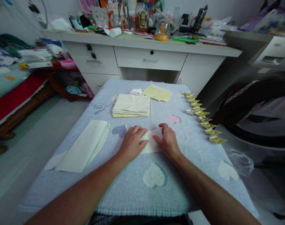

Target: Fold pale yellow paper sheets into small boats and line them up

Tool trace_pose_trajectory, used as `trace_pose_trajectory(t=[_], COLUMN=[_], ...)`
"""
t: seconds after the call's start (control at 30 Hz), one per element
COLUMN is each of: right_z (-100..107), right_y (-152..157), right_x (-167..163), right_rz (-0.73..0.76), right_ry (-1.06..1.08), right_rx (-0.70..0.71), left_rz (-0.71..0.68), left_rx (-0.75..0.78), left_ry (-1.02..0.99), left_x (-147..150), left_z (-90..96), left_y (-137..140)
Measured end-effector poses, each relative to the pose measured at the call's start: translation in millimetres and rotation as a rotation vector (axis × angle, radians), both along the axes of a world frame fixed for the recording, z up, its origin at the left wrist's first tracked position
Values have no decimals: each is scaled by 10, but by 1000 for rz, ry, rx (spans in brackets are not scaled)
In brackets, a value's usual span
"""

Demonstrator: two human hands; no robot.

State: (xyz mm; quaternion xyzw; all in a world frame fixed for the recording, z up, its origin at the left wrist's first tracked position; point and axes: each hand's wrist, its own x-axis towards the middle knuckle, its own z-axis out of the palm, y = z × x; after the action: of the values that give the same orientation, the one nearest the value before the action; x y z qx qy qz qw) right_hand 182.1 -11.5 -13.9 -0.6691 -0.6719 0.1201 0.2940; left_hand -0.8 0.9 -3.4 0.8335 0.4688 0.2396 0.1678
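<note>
A small pale cream sheet of paper (150, 147) with a crease down its middle lies in front of me on the cloth-covered table. My left hand (133, 141) grips its left side, with thumb and index finger bent over it. On the right side, my right hand (168, 140) holds the paper's edge, its thumb on top and its index finger curled at the far corner. Beyond the hands sits a stack of creased cream paper (131, 104). Yellow sheets (158, 92) lie behind it to the right. A folded bundle of pale paper (84, 147) rests at the left.
Several small folded yellow paper boats (206, 125) line the table's right edge. A crumpled white paper (136, 91) lies behind the stack. The blue cloth (119, 190) covers the table. A cluttered white desk (149, 57) stands behind, a washing machine (264, 72) at right, and a clear plastic bag (241, 162) beside the table.
</note>
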Motion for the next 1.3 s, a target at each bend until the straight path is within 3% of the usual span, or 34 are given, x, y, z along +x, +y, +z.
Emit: trace_pose_trajectory(t=[0.17,0.47,0.7,1.07,1.3], right_z=[97,68,153,103,69], right_y=[8,-85,-196,-198,-214], right_x=[25,40,41,78,116], right_rz=[-1,203,326,426,488], right_ry=[77,-139,-249,-115,-162], right_rx=[-83,112,164,264,250], left_rz=[-41,-44,-34,-44,-47], left_rx=[-2,5,27,46,40], left_ry=[78,125,133,165,157], left_x=[-8,8,0,12,0], left_z=[12,44,-3,22,9], left_y=[-26,-44,-30,-45,-29])
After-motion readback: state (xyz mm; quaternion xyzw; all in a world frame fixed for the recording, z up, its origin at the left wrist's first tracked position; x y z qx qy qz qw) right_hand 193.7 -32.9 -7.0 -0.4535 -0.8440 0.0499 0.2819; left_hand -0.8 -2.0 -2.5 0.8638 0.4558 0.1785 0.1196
